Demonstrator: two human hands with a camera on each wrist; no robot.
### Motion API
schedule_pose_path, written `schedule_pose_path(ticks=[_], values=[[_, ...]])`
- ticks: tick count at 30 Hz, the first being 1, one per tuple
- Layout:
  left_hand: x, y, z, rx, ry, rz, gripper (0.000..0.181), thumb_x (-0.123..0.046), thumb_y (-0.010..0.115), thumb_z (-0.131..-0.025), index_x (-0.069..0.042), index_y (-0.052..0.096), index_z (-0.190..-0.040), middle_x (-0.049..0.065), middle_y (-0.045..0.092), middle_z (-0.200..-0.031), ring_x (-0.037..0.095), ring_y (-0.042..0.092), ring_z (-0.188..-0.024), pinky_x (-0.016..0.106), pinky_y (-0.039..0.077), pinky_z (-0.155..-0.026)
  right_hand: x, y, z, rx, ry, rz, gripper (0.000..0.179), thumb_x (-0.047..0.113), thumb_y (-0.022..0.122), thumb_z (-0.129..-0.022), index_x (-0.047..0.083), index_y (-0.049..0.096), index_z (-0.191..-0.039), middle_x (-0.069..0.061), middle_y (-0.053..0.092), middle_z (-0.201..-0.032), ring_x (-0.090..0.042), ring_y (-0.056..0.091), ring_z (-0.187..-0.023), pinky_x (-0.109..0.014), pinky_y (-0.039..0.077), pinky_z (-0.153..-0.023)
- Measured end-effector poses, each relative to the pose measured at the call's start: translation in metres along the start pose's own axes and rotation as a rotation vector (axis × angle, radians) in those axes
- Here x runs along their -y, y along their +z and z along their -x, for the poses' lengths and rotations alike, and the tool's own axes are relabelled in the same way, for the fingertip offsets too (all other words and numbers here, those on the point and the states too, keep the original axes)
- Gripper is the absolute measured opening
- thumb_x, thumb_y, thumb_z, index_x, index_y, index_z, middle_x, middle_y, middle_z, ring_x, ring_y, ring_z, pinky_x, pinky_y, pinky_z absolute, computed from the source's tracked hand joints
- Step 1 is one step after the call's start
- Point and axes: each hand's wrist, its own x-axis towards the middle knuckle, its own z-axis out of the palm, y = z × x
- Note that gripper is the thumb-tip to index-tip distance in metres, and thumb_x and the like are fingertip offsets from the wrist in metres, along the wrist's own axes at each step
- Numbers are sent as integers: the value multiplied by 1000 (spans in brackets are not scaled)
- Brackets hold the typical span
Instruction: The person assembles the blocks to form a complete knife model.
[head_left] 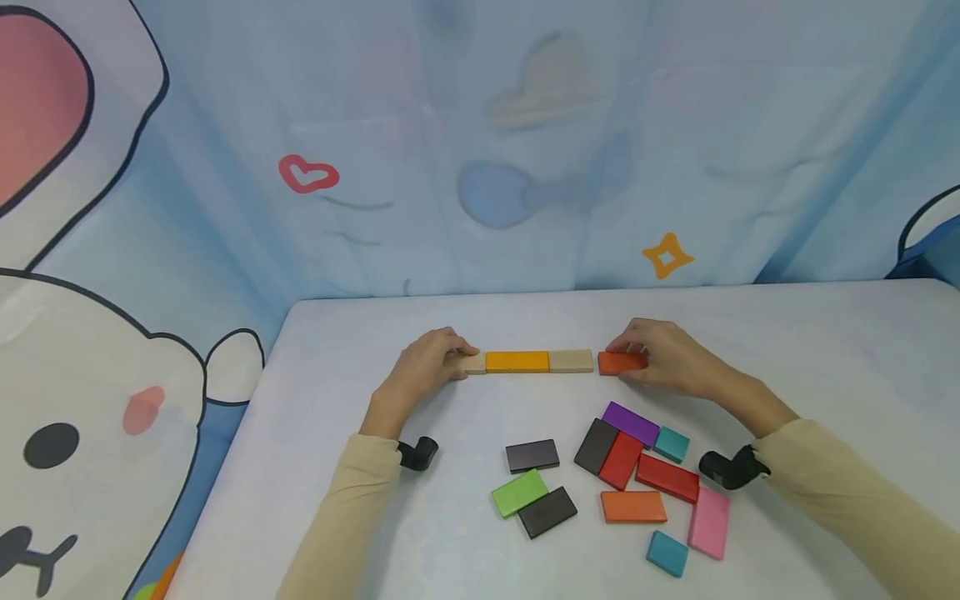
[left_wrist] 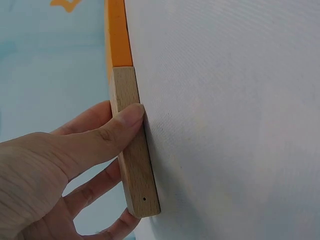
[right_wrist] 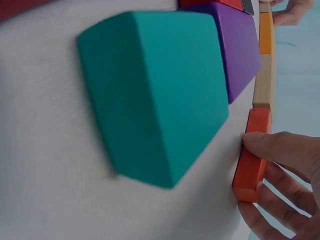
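Observation:
A row of flat blocks lies across the table. My left hand [head_left: 422,367] pinches the plain wooden block [left_wrist: 139,172] at the row's left end, thumb on its near side and fingers behind. That block meets a yellow-orange block [head_left: 517,362], followed by another plain wooden block [head_left: 572,361]. At the right end, my right hand [head_left: 675,358] grips an orange-red block [right_wrist: 250,160] between thumb and fingers. A narrow gap shows in the head view between this block and its plain neighbour; the two are lined up end to end. Fingers partly cover both held blocks.
Nearer the person lie loose blocks: purple [head_left: 631,423], red [head_left: 667,477], orange [head_left: 633,507], pink [head_left: 708,522], green [head_left: 521,492], teal [head_left: 667,553] and several dark ones. Another teal block [right_wrist: 155,100] looms close to the right wrist camera. A patterned blue curtain [head_left: 420,233] hangs behind the white table [head_left: 337,333].

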Motion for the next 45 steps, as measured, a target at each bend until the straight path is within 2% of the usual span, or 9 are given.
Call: schedule_pose_path(ticks=[21,35,40,43,45], values=[[0,1,3,-22,37,-6,32,-8,83,-89,-11,79,-121,2,71,-112,21,65,-107,39,55,-97,4,2,-4,21,-4,-26,35,4,91,-79,-1,79,-112,-6,65,-94,-21,59,-87,-39,57,-76],[2,0,1,-20,31,4,32,-8,82,-90,-11,79,-122,3,71,-112,21,64,-104,39,55,-96,6,3,-7,31,14,-21,37,6,90,-81,0,78,-115,-8,66,-98,-24,60,-91,-43,60,-82],[3,0,0,-16,30,1,33,-9,82,-90,-11,79,-122,2,71,-112,21,64,-104,39,55,-95,25,4,-7,3,8,2,44,7,89,-82,1,75,-123,-17,65,-113,-34,59,-107,-52,59,-92],[3,-1,0,-13,26,2,33,-8,82,-90,-11,79,-122,2,71,-112,21,64,-105,39,55,-96,49,5,-8,-5,-64,-14,42,7,87,-84,3,74,-123,-16,62,-119,-34,57,-112,-51,59,-93],[3,-1,0,-11,20,3,32,-8,83,-89,-11,79,-121,2,71,-112,21,64,-105,39,55,-96,68,7,-8,36,-126,-25,39,8,87,-86,5,74,-122,-13,62,-121,-31,57,-113,-47,59,-94]])
